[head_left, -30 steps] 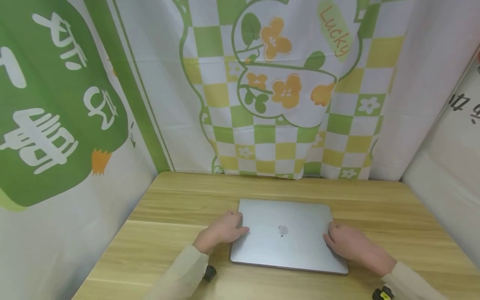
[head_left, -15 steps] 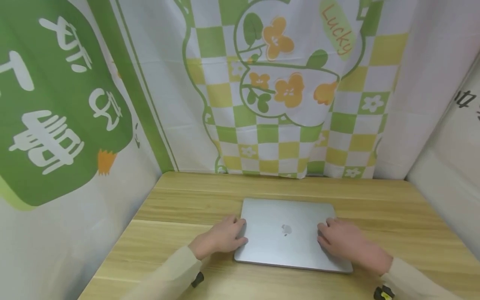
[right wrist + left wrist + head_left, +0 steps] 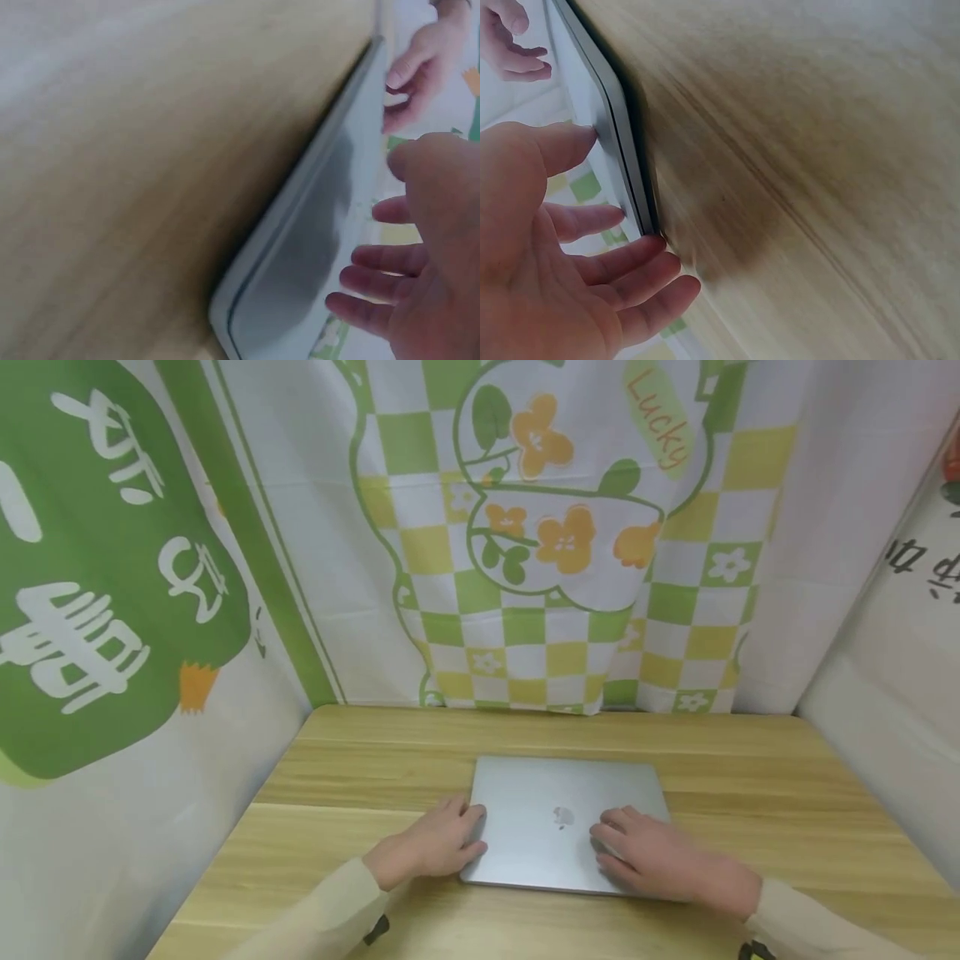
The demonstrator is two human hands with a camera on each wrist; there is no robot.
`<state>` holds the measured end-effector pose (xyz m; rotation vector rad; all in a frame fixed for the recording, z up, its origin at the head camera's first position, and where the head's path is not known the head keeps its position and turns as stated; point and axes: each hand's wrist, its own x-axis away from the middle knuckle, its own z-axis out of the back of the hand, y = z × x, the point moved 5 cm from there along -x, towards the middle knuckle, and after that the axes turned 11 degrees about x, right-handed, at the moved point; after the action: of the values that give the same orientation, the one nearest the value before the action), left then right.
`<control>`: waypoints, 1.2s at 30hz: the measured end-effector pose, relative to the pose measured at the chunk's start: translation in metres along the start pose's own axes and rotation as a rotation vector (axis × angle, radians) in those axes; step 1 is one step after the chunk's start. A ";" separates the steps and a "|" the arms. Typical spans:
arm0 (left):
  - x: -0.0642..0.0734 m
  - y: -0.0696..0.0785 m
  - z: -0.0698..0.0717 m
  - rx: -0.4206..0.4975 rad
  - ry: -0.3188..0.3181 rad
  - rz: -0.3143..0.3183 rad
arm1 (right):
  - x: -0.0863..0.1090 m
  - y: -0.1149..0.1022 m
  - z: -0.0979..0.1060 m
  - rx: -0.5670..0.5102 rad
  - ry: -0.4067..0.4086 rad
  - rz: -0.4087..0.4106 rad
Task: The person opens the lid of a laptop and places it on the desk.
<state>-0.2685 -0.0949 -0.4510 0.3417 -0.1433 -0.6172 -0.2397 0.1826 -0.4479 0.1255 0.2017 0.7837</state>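
A closed silver laptop (image 3: pixel 525 827) with an apple logo lies flat on the wooden table. My left hand (image 3: pixel 438 843) is at its left edge. In the left wrist view, that hand's thumb and index fingertips touch the lid near the corner, while its other fingers lie relaxed along the side. Over the right part of the lid is my right hand (image 3: pixel 652 856), covering the laptop's front right corner in the head view. The right wrist view has its loosely extended fingers (image 3: pixel 382 259) close over the lid, holding nothing, with a dark shadow on the silver surface.
The wooden table (image 3: pixel 360 777) extends around the laptop. A printed curtain (image 3: pixel 525 635) hangs along the table's back edge, with a green cloth panel (image 3: pixel 112 568) at left and a pale one (image 3: pixel 892 693) at right.
My right hand has left the laptop's right edge and moved left over the lid. My left hand has slid slightly toward me and loosened at the left edge. The laptop stays closed.
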 end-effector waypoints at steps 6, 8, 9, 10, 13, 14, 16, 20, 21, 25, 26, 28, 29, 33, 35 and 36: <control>0.003 -0.003 -0.003 -0.029 -0.007 -0.007 | -0.001 -0.013 -0.003 0.013 0.032 0.105; 0.004 -0.004 -0.003 -0.023 -0.017 -0.001 | -0.001 -0.017 -0.004 0.029 0.040 0.131; 0.005 -0.004 -0.003 -0.019 -0.021 -0.001 | -0.002 -0.019 -0.005 0.043 0.048 0.148; 0.005 -0.004 -0.003 -0.019 -0.026 -0.001 | -0.002 -0.021 -0.006 0.058 0.056 0.166; 0.007 -0.005 -0.003 -0.017 -0.035 -0.001 | -0.004 -0.028 -0.007 0.113 0.101 0.221; 0.008 -0.005 -0.003 -0.018 -0.036 0.000 | -0.005 -0.030 -0.008 0.132 0.117 0.237; 0.010 -0.006 -0.004 -0.014 -0.040 0.005 | -0.006 -0.034 -0.009 0.156 0.140 0.262; 0.013 -0.007 -0.003 0.002 -0.049 0.023 | -0.008 -0.038 -0.011 0.178 0.162 0.279; 0.013 -0.008 -0.003 0.004 -0.054 0.026 | -0.008 -0.038 -0.011 0.178 0.162 0.280; 0.014 -0.009 -0.001 -0.002 -0.072 0.039 | -0.008 -0.038 -0.012 0.186 0.154 0.283; 0.014 -0.010 -0.001 -0.004 -0.080 0.043 | -0.008 -0.038 -0.012 0.191 0.149 0.285; 0.014 -0.011 -0.002 -0.010 -0.093 0.045 | -0.009 -0.039 -0.013 0.202 0.134 0.288; 0.013 -0.011 -0.003 -0.015 -0.097 0.044 | -0.009 -0.039 -0.014 0.211 0.126 0.291; 0.013 -0.013 -0.006 -0.028 -0.124 0.052 | -0.009 -0.039 -0.016 0.259 0.114 0.308; 0.013 -0.014 -0.007 -0.035 -0.135 0.059 | -0.010 -0.039 -0.017 0.293 0.124 0.323; 0.013 -0.013 -0.007 -0.036 -0.143 0.063 | -0.010 -0.039 -0.018 0.312 0.133 0.332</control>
<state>-0.2633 -0.1109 -0.4623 0.2573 -0.2788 -0.5813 -0.2241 0.1491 -0.4711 0.4101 0.4368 1.0884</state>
